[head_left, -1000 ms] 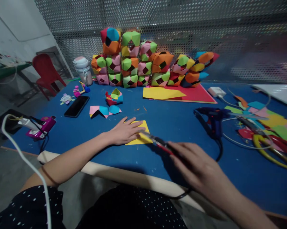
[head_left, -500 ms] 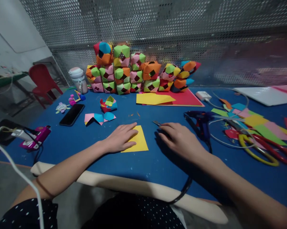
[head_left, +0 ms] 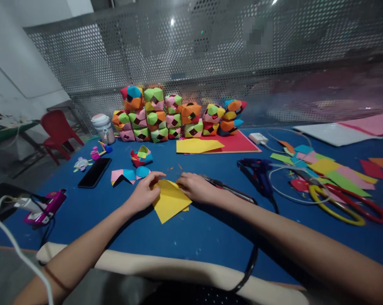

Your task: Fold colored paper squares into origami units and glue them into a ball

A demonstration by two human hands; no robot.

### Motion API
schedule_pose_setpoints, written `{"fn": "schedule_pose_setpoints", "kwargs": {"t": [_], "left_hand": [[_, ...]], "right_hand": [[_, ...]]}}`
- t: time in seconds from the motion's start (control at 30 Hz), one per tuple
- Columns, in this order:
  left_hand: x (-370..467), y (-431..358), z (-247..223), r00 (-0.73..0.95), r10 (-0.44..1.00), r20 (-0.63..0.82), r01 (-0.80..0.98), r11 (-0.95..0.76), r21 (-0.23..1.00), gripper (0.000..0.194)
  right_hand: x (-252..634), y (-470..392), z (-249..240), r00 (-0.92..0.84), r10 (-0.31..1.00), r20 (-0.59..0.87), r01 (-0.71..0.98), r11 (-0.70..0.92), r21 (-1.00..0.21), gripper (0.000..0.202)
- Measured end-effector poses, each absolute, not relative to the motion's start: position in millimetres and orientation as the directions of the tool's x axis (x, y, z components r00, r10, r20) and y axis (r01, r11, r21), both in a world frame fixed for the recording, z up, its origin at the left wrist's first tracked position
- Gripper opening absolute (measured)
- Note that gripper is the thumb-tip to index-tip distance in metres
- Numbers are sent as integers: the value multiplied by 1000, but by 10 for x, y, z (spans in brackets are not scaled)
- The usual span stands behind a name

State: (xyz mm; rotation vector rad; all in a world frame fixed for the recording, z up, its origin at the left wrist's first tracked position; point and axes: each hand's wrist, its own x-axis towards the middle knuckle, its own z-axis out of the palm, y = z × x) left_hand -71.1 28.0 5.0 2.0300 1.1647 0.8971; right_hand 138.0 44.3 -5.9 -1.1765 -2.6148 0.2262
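A yellow paper sheet (head_left: 171, 202) is held between both hands above the blue table, tilted, with a crease across it and another yellow edge showing beneath. My left hand (head_left: 146, 191) pinches its left upper side between thumb and fingers. On the other side, my right hand (head_left: 194, 186) has its fingers closed at the upper right edge, its thumb mostly hidden. A slim dark-handled cutter (head_left: 231, 189) lies on the table just beyond my right forearm. Left of the sheet rests a pink and blue folded strip (head_left: 124, 175).
Stacked folded-paper balls (head_left: 156, 120) line the back by red and yellow sheets. A glue gun (head_left: 261, 171), looped white cable, paper scraps and scissors (head_left: 337, 205) lie right. At left are a phone (head_left: 94, 172), a bottle (head_left: 102, 128) and a purple power strip (head_left: 46, 207).
My left hand has gone from lying flat by the yellow paper to gripping it. My right hand has let go of the cutter and moved left to the paper. The view has tilted up.
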Motion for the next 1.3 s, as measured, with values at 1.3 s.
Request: {"fn": "schedule_pose_setpoints", "kwargs": {"t": [1.3], "left_hand": [[-715,307,-30,581,803,137,626,-548,555,31]], "right_hand": [[1601,33,-261,-573,673,467,539,739,-404,14]]}}
